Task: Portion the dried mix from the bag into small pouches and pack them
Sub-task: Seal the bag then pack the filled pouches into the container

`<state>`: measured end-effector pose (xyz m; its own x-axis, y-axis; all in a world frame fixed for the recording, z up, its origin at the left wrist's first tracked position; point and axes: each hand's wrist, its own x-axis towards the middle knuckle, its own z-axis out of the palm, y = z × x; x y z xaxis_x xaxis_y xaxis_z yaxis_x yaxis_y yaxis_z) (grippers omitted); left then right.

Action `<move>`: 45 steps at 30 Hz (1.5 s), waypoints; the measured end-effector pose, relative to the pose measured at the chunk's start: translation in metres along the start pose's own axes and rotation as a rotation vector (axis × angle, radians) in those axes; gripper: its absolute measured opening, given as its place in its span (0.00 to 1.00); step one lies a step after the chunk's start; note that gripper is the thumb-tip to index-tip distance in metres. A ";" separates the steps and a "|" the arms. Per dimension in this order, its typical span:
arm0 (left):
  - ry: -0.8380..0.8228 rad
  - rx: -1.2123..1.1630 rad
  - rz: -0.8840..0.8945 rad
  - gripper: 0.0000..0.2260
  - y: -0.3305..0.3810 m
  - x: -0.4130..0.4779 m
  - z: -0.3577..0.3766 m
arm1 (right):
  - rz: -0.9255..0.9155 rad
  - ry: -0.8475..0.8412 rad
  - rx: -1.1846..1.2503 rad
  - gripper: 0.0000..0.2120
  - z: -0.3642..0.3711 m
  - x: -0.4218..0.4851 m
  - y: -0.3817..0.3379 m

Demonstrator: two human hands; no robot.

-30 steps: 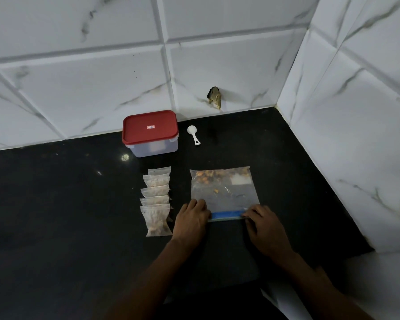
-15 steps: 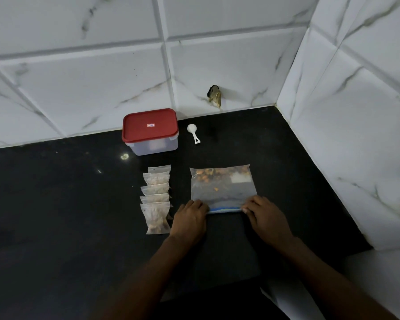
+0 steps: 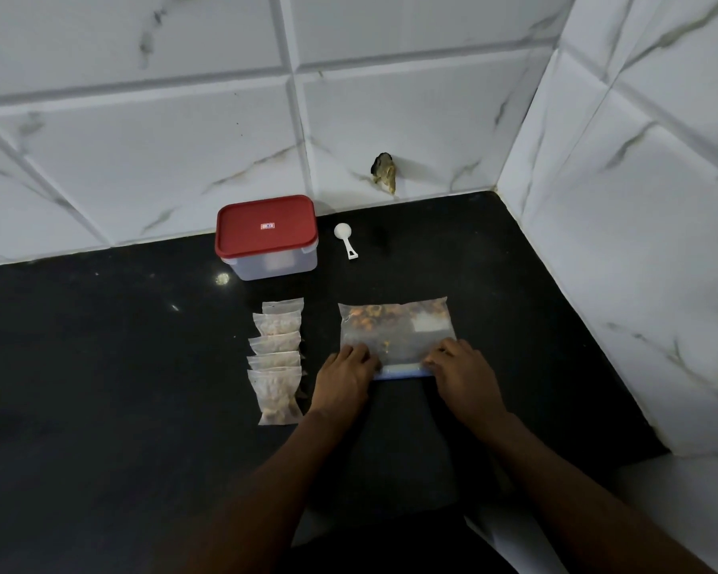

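**Bag (image 3: 396, 337) flat on the counter, both hands at its near edge**

Dark countertop (image 3: 100, 387) runs into a corner of white marbled tiles (image 3: 142, 159). The clear bag lies flat a little right of centre, with the dried mix (image 3: 374, 314) gathered along its far edge and its blue zip strip (image 3: 398, 371) along the near one.

The left hand (image 3: 343, 377) sits knuckles-up on the bag's 7 o'clock corner and the right hand (image 3: 463, 377) on its 5 o'clock corner. The fingers of both are bent, with the tips on the film just past the strip. Whether they pinch the plastic or only press it down, I cannot tell.

At the bag's 9 o'clock, just beside the left hand, lie five small pouches (image 3: 276, 358) in an overlapping row running away from the person. All hold mix, though the farthest is mostly hidden.

At 10 o'clock stands a clear box with its red lid (image 3: 266, 232) on. At 11 o'clock lies a white scoop (image 3: 346, 240), bowl toward the wall. At 12 o'clock, low on the tiles, is a ragged hole (image 3: 384, 174).
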<state>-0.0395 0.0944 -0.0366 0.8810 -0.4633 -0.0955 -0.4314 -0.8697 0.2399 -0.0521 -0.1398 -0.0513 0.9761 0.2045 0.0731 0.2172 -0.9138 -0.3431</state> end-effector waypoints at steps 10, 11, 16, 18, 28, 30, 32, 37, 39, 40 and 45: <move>0.003 -0.130 -0.065 0.20 -0.007 0.004 -0.004 | -0.041 -0.056 -0.023 0.17 -0.004 0.002 0.011; -0.004 -0.128 -0.065 0.19 -0.007 0.007 -0.005 | -0.045 -0.070 -0.037 0.17 -0.004 0.006 0.010; -0.046 -0.109 -0.085 0.17 -0.009 0.021 -0.006 | -0.033 -0.112 -0.077 0.13 -0.007 0.026 0.009; -0.057 -0.127 -0.100 0.17 -0.011 0.026 -0.006 | -0.018 -0.107 -0.080 0.11 -0.008 0.033 0.009; -0.015 -0.060 -0.129 0.20 -0.016 0.035 -0.014 | 0.053 0.037 -0.079 0.08 -0.001 0.033 0.006; 0.022 -0.055 -0.154 0.21 -0.016 0.038 -0.016 | 0.056 0.118 -0.140 0.06 -0.003 0.032 0.004; 0.027 -0.025 -0.139 0.22 -0.016 0.040 -0.016 | 0.060 0.153 -0.149 0.06 -0.004 0.034 0.003; 0.031 -0.034 -0.126 0.16 -0.017 0.036 -0.010 | -0.004 0.122 0.005 0.10 0.009 0.039 0.007; 0.067 -0.054 -0.109 0.17 -0.018 0.031 -0.008 | -0.014 0.105 0.036 0.11 0.008 0.035 0.010; 0.084 -0.074 -0.105 0.18 -0.020 0.027 -0.009 | -0.029 0.089 0.035 0.12 0.007 0.033 0.012; 0.088 -0.080 -0.062 0.16 -0.027 0.024 -0.010 | -0.092 0.103 0.015 0.10 0.002 0.033 0.021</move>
<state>-0.0047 0.1086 -0.0360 0.9205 -0.3897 -0.0278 -0.3623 -0.8781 0.3126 -0.0155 -0.1512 -0.0583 0.9473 0.2495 0.2008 0.3067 -0.8875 -0.3440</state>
